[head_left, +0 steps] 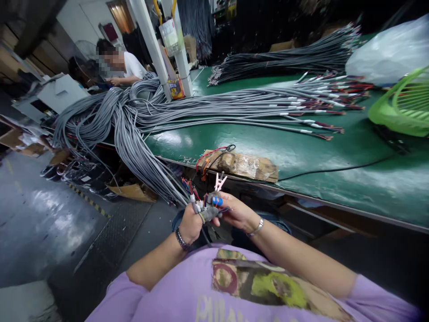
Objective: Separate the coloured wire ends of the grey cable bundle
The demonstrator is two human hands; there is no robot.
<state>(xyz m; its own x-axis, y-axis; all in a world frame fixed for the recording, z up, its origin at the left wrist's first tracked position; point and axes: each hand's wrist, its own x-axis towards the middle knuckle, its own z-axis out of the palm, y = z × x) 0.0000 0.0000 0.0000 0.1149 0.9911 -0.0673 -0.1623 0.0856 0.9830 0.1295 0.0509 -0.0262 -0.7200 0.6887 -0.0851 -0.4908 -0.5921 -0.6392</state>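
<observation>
Off the near edge of the bench: cable ends in close handwork

You have the cable ends in front of your body, between your 2 hands. Your left hand is curled firmly around them; your right hand has its fingers bent in close, though you cannot tell whether they pinch a wire. Just beside it is a pale clip.

Expect the grey jackets to be springy, smooth and perhaps a little slippery. A single cable should feel light, but the hanging bundle likely drags with real weight. Hold the jacket behind the white sleeves; the thin coloured wires look soft and easily bent or snapped, so only guide those lightly.

Your fingertips are partly hidden by the blue piece and the grey piece; finger covers or parts, you cannot say. Nor can you count the ends or see how many hanging cables reach your grip.
</observation>
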